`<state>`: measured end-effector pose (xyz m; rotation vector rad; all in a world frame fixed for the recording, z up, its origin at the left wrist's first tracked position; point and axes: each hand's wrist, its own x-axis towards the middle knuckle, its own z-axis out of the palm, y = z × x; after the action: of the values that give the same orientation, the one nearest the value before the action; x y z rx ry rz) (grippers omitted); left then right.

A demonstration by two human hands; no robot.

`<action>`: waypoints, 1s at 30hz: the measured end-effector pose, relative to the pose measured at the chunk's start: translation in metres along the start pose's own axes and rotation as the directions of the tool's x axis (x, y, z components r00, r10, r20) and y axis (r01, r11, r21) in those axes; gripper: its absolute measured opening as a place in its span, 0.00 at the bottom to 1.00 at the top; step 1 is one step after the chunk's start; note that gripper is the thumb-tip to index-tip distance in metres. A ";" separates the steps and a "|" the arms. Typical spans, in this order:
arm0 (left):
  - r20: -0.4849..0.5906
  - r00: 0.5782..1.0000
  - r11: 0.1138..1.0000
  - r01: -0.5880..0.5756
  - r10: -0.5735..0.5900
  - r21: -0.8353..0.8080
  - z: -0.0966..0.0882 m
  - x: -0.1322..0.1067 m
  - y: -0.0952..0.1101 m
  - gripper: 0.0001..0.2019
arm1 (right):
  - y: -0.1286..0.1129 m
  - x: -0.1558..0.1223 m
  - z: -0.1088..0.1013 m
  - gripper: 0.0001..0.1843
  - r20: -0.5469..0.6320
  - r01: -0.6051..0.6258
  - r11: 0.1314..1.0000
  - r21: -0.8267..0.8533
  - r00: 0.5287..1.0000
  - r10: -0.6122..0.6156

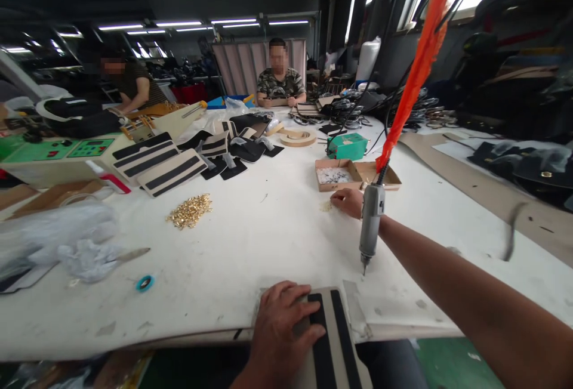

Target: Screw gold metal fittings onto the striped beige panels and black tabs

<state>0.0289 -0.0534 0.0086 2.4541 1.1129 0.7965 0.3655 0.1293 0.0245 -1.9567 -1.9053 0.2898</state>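
Observation:
A beige panel with black stripes [335, 317] lies at the table's front edge and sticks out past it. My left hand [286, 323] rests on the panel's left part, fingers spread and thumb across a black stripe. Farther off, my right hand [348, 203] is at the tabletop beside a small scatter of tiny pale pieces [325, 205]. Its fingertips are pinched together; whatever is between them is too small to make out. A grey electric screwdriver [371, 225] hangs tip down from an orange-wrapped cord [414, 79], in front of my right wrist.
Cardboard trays [339, 186] stand beyond my right hand, near a green box [348, 146]. A heap of gold-coloured hardware [190, 210] lies left, with striped panels [172, 171] behind. A blue tape roll [145, 283] is nearer. Two people [280, 82] work across the room.

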 end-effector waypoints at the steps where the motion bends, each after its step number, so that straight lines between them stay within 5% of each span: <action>1: -0.005 1.000 1.000 -0.001 0.001 0.002 0.000 0.000 0.001 0.22 | 0.001 0.003 0.001 0.13 0.010 0.005 1.000 -0.018 1.000 -0.005; 14: 0.008 1.000 1.000 0.004 -0.004 0.007 0.000 -0.001 0.000 0.18 | 0.000 -0.002 0.004 0.16 0.028 -0.002 0.976 -0.216 1.000 0.008; 24: 0.010 0.999 0.998 -0.044 0.044 0.033 0.005 -0.001 -0.008 0.16 | 0.023 -0.092 -0.038 0.11 0.187 -0.086 0.940 -0.331 0.970 0.155; 30: 0.003 0.996 0.993 -0.084 0.084 0.080 0.008 0.001 -0.015 0.15 | 0.018 -0.094 -0.040 0.12 0.157 -0.222 0.934 -0.279 0.950 0.272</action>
<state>0.0255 -0.0435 -0.0055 2.5827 1.0676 0.7910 0.3929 0.0314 0.0414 -2.4312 -1.8900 0.3258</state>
